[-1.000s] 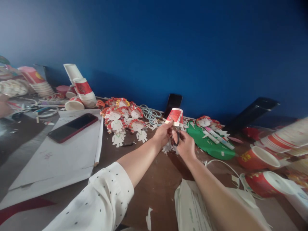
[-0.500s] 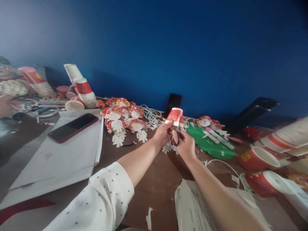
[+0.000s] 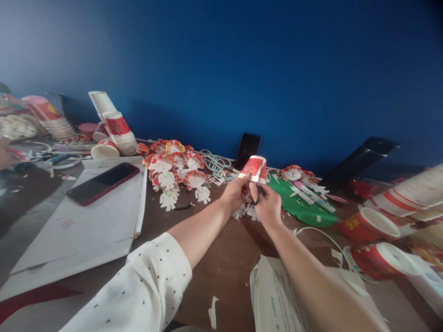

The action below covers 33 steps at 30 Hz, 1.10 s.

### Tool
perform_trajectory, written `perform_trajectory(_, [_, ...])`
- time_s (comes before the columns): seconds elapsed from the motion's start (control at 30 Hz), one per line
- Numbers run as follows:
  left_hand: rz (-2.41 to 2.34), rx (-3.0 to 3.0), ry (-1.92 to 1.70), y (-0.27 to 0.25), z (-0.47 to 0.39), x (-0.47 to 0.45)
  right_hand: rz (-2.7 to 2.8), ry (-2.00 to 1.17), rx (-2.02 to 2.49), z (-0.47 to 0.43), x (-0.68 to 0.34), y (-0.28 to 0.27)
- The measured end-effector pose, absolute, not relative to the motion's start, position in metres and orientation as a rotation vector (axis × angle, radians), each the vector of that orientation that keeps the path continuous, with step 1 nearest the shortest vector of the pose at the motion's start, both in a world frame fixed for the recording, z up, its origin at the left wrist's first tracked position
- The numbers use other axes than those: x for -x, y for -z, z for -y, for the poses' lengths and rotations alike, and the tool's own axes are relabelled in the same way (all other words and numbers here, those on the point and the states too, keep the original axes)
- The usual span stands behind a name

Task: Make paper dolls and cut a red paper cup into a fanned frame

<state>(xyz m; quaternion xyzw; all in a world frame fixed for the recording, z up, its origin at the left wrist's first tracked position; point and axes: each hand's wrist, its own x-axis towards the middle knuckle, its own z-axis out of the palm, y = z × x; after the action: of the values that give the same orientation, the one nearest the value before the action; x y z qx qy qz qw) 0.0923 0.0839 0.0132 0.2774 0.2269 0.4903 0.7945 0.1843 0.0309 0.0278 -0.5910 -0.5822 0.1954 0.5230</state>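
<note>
A red and white paper cup (image 3: 255, 167) is pinched in my left hand (image 3: 236, 192), tilted above the middle of the table. My right hand (image 3: 268, 203) is closed around the dark handles of a pair of scissors (image 3: 256, 196), and their blades lie against the cup's side. How far the blades are apart I cannot make out. Below my hands lie white paper scraps (image 3: 242, 211). To the left rests a pile of paper cutout figures (image 3: 169, 173) with red frilled rims.
A phone (image 3: 104, 183) lies on white sheets (image 3: 79, 230) at left; another phone (image 3: 248, 148) leans on the blue wall. Pens (image 3: 313, 197) lie on a green round sheet (image 3: 297, 210). Paper cups (image 3: 375, 223) stand at right, a cup stack (image 3: 119, 131) at left. Another person's hand (image 3: 5, 154) shows at far left.
The cup has shifted slightly right and turned a little in my left hand. Less of the scissor blades shows in front of the cup.
</note>
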Motion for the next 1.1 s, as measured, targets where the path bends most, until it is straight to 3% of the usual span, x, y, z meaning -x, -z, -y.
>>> perform_trajectory(0.27, [-0.498, -0.611, -1.035, -0.015, -0.083, -0.092, 1.366, -0.494, 1.388, -0.028, -0.181, -0.031])
perform_trajectory(0.57, [-0.495, -0.668, -1.025, -0.018, -0.083, -0.09, 1.128, -0.776, 1.284, -0.032, -0.177, -0.031])
perform_trajectory(1.1, [-0.512, -0.537, -1.068, -0.016, -0.087, -0.087, 1.117, -0.814, 1.28, -0.024, -0.173, -0.04])
